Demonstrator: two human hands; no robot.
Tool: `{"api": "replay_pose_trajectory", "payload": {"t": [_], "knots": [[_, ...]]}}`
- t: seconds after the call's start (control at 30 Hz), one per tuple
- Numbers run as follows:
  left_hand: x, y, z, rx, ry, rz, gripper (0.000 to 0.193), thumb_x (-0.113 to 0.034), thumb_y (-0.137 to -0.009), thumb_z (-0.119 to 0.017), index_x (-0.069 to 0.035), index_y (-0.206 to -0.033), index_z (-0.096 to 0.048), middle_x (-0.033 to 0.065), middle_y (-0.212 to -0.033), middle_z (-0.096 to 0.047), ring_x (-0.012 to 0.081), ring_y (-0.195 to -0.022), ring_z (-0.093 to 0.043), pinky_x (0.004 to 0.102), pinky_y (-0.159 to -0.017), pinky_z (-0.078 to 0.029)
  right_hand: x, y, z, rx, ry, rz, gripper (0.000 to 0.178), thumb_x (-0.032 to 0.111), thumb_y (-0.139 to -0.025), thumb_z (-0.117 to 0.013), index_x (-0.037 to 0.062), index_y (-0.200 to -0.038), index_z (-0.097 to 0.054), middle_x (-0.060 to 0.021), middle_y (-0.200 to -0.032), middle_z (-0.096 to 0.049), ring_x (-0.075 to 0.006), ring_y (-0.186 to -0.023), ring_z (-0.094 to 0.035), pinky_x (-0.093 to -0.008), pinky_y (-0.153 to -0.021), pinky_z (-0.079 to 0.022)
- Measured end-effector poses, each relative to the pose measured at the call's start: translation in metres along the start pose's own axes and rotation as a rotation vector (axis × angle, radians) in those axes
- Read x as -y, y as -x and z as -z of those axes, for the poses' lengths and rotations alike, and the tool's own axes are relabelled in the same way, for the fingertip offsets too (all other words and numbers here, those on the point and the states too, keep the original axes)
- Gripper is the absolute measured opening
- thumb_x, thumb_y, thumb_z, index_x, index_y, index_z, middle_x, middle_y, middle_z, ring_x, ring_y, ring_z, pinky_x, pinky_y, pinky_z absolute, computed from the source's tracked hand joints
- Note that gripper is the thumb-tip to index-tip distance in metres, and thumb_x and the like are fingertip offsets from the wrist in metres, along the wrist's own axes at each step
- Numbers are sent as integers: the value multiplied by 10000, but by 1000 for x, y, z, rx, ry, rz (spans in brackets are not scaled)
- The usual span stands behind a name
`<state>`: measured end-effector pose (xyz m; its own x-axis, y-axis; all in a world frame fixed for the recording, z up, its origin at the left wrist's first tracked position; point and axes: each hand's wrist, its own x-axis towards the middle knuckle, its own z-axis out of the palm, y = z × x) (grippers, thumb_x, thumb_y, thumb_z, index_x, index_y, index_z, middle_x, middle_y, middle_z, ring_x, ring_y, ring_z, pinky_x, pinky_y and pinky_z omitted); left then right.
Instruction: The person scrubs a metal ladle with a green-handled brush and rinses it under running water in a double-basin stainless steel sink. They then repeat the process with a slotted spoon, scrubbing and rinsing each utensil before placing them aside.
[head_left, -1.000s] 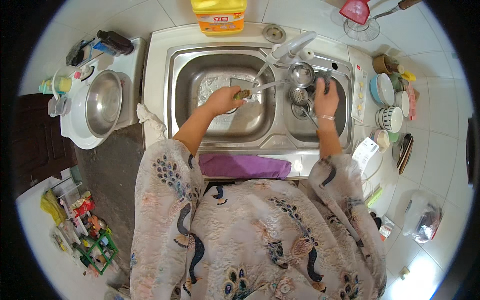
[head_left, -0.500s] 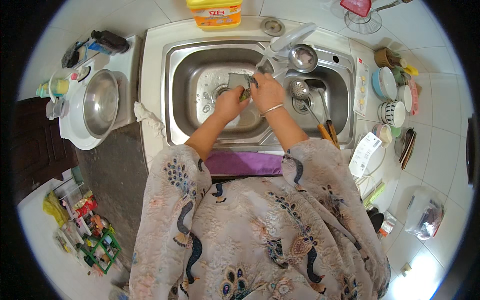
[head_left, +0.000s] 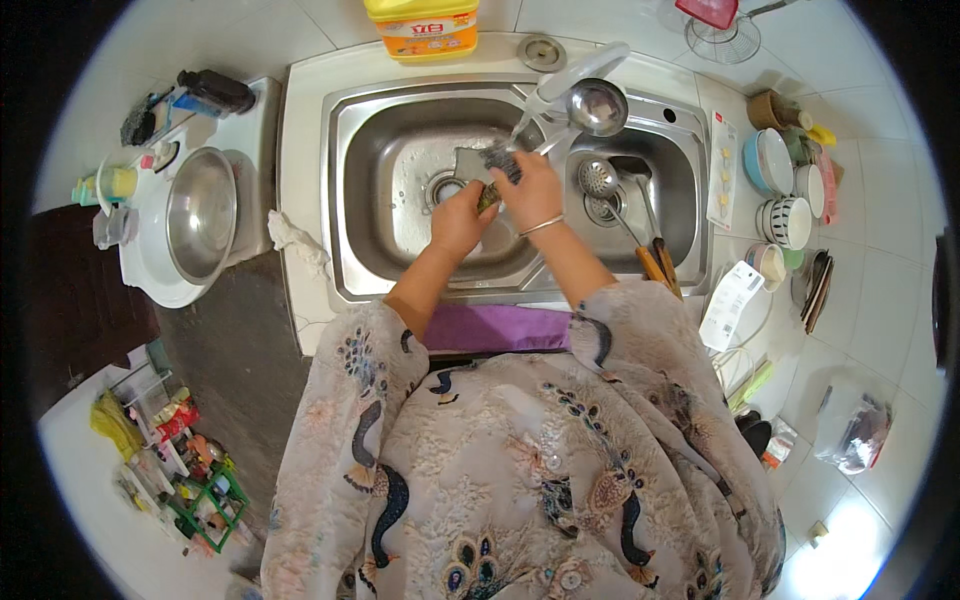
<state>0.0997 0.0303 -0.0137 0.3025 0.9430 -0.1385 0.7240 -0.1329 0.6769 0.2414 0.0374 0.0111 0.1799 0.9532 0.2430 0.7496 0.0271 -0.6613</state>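
Note:
Over the left basin, my left hand (head_left: pixel 460 218) is closed round the brownish handle (head_left: pixel 488 198) of a steel ladle. The ladle's round bowl (head_left: pixel 597 107) points up and right over the divider. My right hand (head_left: pixel 530 192) is wrapped at the ladle's shaft, with a dark grey scrubber (head_left: pixel 502 160) showing at its fingertips. A flat, squarish grey piece (head_left: pixel 467 163) lies beside the scrubber; its kind is unclear. Water runs from the pale faucet (head_left: pixel 575 77) just beyond my hands.
A slotted spoon (head_left: pixel 598 178) and a turner (head_left: pixel 640 185) stand in the right basin. Bowls (head_left: pixel 785 226) line the right counter. Behind the sink is a yellow jug (head_left: pixel 425 28). A metal basin (head_left: pixel 202 212) sits at left, and a white cloth (head_left: pixel 297 243) lies on the counter edge.
My right hand has shifted slightly down along the ladle's shaft, and more of the scrubber shows. My left hand keeps its hold. The whole view has shifted a little.

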Motion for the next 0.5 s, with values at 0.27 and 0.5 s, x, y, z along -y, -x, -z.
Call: {"api": "replay_pose_trajectory", "payload": {"t": [0.27, 0.5], "knots": [[29, 30, -8, -51, 31, 92, 301, -309, -769, -675, -95, -950, -564, 143, -816, -637, 351, -743, -614, 419, -638, -479, -19, 25, 20, 222, 22, -93, 300, 234, -765, -631, 22, -973, -592, -203, -863, -627, -366, -790, -607, -439, -711, -484], [45, -12, -18, -64, 491, 135, 318, -237, -783, -700, -29, -954, -529, 173, -812, -611, 332, -733, -596, 383, -660, -460, -36, -20, 37, 185, -305, -169, 313, 187, -806, -589, -12, -1045, -549, -245, -839, -621, -397, -799, -605, -414, -711, -479]]}}
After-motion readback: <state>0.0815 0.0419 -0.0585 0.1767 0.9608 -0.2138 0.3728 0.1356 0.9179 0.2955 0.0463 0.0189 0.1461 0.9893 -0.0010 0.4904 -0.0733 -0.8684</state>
